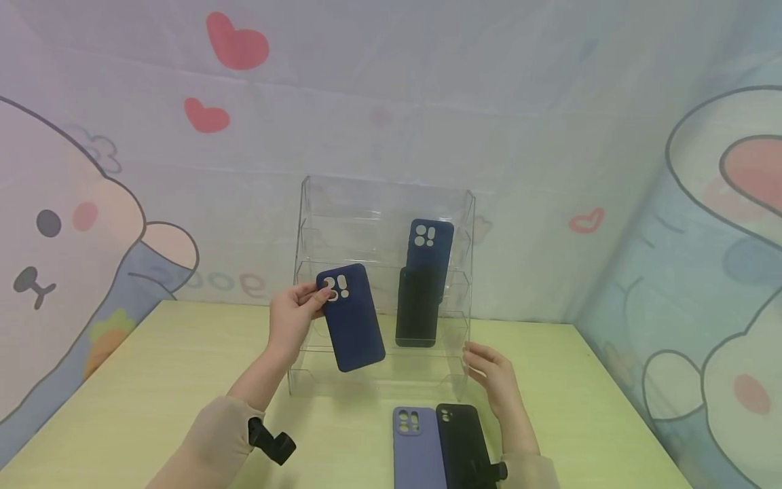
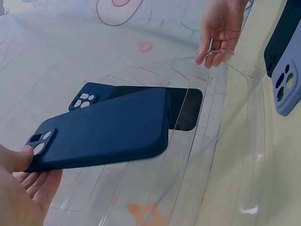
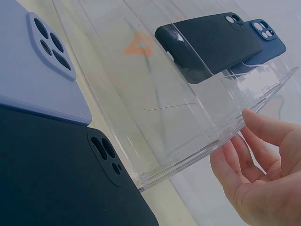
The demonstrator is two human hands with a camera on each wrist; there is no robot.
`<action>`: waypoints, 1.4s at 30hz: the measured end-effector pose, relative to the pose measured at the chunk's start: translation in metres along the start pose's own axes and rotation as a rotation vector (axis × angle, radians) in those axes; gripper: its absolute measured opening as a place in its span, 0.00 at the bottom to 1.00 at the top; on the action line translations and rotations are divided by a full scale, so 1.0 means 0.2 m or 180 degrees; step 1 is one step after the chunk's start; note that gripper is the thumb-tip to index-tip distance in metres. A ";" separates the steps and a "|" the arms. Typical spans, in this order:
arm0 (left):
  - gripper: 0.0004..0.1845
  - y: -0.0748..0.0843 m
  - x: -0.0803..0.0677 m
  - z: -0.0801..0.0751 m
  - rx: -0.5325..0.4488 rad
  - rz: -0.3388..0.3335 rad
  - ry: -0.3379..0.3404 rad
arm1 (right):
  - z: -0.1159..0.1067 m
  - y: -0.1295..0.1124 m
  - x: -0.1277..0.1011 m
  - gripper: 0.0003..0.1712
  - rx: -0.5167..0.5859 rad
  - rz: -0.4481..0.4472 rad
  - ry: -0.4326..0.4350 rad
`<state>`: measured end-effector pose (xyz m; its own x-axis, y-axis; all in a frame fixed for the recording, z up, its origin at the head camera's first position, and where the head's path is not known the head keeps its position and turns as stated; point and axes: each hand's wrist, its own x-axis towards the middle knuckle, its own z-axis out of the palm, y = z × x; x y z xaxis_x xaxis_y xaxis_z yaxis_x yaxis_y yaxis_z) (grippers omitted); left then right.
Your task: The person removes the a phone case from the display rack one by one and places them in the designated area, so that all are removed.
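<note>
My left hand (image 1: 296,314) pinches the camera end of a navy phone case (image 1: 351,317), held tilted in front of the left half of a clear acrylic tiered stand (image 1: 318,204). In the left wrist view my thumb (image 2: 16,157) lies on the navy case (image 2: 103,132). Two cases stand in the rack's right side: a black one (image 1: 417,307) and, a tier higher, a dark blue one (image 1: 430,243). My right hand (image 1: 493,373) is open, its fingers (image 3: 263,127) touching the stand's lower right edge (image 3: 225,136).
A lavender case (image 1: 416,446) and a black case (image 1: 464,445) lie flat side by side on the pale green table (image 1: 153,380), in front of the stand near my right wrist. Cartoon-printed backdrops enclose the table behind and on both sides.
</note>
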<state>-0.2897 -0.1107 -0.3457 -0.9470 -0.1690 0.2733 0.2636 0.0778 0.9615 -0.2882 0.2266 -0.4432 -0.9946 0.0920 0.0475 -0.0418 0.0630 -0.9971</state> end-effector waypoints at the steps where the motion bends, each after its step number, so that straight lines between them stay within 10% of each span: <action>1: 0.20 -0.01 -0.01 0.00 -0.0008 -0.0071 -0.0061 | 0.00 0.00 0.00 0.25 0.0001 0.0000 -0.0003; 42: 0.14 -0.34 -0.36 0.06 0.0682 -0.1008 -0.1145 | 0.02 -0.01 0.00 0.25 0.0015 -0.0014 0.0010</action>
<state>-0.2413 -0.0921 -0.4313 -0.9873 0.1284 -0.0933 -0.0537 0.2831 0.9576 -0.2894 0.2220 -0.4418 -0.9941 0.0950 0.0520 -0.0466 0.0587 -0.9972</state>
